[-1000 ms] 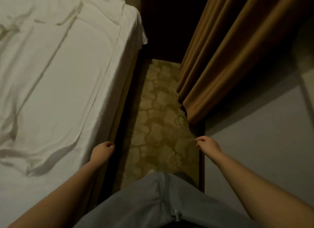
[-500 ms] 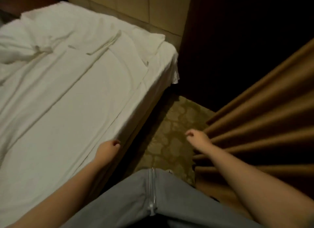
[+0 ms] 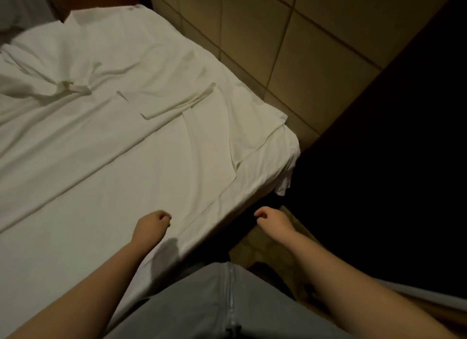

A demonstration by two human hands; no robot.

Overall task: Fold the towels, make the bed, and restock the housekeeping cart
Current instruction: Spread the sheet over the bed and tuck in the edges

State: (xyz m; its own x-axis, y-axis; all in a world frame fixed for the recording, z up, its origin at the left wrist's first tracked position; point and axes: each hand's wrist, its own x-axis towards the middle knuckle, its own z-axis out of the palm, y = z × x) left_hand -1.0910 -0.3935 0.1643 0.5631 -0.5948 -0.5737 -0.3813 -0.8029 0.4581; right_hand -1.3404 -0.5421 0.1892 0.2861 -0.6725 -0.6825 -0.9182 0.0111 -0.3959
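A bed with a rumpled white sheet [image 3: 113, 141] fills the left and middle of the head view. Its loose corner [image 3: 283, 167] hangs over the far right edge. My left hand [image 3: 151, 225] hovers over the sheet near the bed's side edge, fingers loosely curled, holding nothing. My right hand [image 3: 274, 218] hangs beyond the bed edge over the floor, fingers loosely curled, also empty. No towels or cart are in view.
A padded panelled headboard wall [image 3: 290, 48] runs behind the bed. A dark shadowed area [image 3: 391, 174] lies to the right. Patterned carpet [image 3: 252, 247] shows in the narrow gap beside the bed. My grey zipped top [image 3: 222, 303] fills the bottom.
The view has swung left toward the head of the bed; the brown curtain has left the frame. My left hand now lies over the sheet instead of at the bed's edge. Both hands stay empty.
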